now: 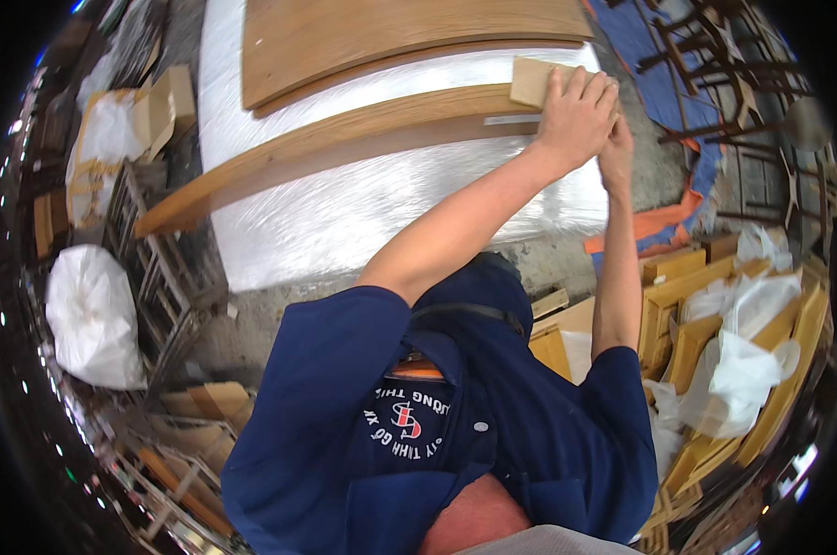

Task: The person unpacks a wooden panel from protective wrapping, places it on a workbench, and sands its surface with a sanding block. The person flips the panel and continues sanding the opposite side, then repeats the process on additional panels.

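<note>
A long brown wooden board [344,131] stands on edge before me, running from the left to the upper right. At its right end a tan cardboard piece [529,81] covers the top edge. My left hand [578,116] is closed over this cardboard, its fingers bent across it. Close against it, my right hand [616,155] is closed at the board's end; what lies within its fingers is hidden. A pale strip [513,119] shows on the board's side next to my left wrist.
Wooden panels [409,32] lie beyond the board on shiny plastic wrap [289,245]. Wooden frames [677,296] and crumpled plastic [738,379] are at my right, dark chairs [705,65] farther off. A white bag [90,314] and an open carton [166,109] are at left.
</note>
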Available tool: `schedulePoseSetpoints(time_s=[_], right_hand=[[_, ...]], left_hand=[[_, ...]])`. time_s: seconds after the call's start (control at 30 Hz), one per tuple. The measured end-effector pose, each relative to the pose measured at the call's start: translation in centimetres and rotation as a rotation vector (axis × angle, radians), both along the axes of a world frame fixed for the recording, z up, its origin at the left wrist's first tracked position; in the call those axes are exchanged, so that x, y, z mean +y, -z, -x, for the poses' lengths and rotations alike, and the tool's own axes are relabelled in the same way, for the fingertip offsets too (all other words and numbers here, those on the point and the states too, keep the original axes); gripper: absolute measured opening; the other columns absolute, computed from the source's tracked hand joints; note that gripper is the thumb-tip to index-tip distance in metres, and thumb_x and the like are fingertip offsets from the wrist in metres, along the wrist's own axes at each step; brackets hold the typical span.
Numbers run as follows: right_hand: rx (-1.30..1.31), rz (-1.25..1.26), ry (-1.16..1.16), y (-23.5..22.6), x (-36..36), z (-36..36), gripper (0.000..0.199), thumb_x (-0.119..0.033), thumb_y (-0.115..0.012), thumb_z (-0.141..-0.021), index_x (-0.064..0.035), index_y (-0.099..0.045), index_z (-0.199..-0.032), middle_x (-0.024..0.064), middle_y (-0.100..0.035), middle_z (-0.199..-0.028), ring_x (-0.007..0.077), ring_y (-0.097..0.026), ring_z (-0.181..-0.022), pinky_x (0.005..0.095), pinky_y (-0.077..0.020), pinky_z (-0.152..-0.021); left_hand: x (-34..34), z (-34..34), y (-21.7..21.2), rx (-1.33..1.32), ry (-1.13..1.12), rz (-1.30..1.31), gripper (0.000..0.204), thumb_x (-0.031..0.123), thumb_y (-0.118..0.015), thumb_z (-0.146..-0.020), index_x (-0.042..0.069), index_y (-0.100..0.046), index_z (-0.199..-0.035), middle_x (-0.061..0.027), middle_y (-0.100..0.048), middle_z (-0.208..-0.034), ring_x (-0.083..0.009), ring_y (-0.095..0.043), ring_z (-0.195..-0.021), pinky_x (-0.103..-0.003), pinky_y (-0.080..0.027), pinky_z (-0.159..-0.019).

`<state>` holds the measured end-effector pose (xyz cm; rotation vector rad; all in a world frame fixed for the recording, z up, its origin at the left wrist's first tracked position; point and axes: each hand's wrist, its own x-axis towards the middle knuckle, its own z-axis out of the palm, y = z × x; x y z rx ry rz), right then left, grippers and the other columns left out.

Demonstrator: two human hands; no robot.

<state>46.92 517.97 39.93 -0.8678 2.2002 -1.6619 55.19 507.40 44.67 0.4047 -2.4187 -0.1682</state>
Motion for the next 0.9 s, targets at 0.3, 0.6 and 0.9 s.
schedulePoseSetpoints(time_s=[0.3,0.6,0.9], right_hand=[[0.193,-0.082,-0.050,-3.0,-1.6,-1.3,0.050,-0.016,-0.058,-0.095,-0.0045,-0.040,-0.140,0.0134,-0.049,-0.130,0.0230,-0.052,-0.116,0.0341,-0.0420,-0.099],[1.355,-0.817,-0.105,-7.5,-3.6,-4.0,0.063,-0.041,-0.067,-0.084,-0.0067,-0.046,-0.132,0.0126,-0.049,-0.133,0.0333,-0.042,-0.127,0.0528,-0.0297,-0.102],[0.873,-0.492,-0.906,-8.0,-14.7,-23.0,0.038,-0.007,-0.072,-0.066,-0.0051,-0.055,-0.099,0.0163,-0.058,-0.085,0.0365,-0.059,-0.078,0.0452,-0.0474,-0.069]], left_hand=[[-21.5,-40.4,1.0,-0.111,-0.785,-0.038,0.037,0.033,-0.039,-0.099,0.018,-0.059,-0.127,-0.0017,-0.056,-0.134,-0.0243,-0.045,-0.129,-0.053,-0.023,-0.109],[-38.2,-69.2,0.7,-0.025,-1.064,-0.185,0.043,0.043,-0.031,-0.100,0.025,-0.059,-0.127,-0.0069,-0.057,-0.132,-0.0278,-0.047,-0.128,-0.048,-0.033,-0.106],[-36.0,-75.3,1.8,0.746,-1.284,-0.902,0.057,0.043,-0.041,-0.096,-0.007,-0.062,-0.110,-0.0276,-0.064,-0.108,-0.0363,-0.061,-0.106,-0.042,-0.044,-0.087]])
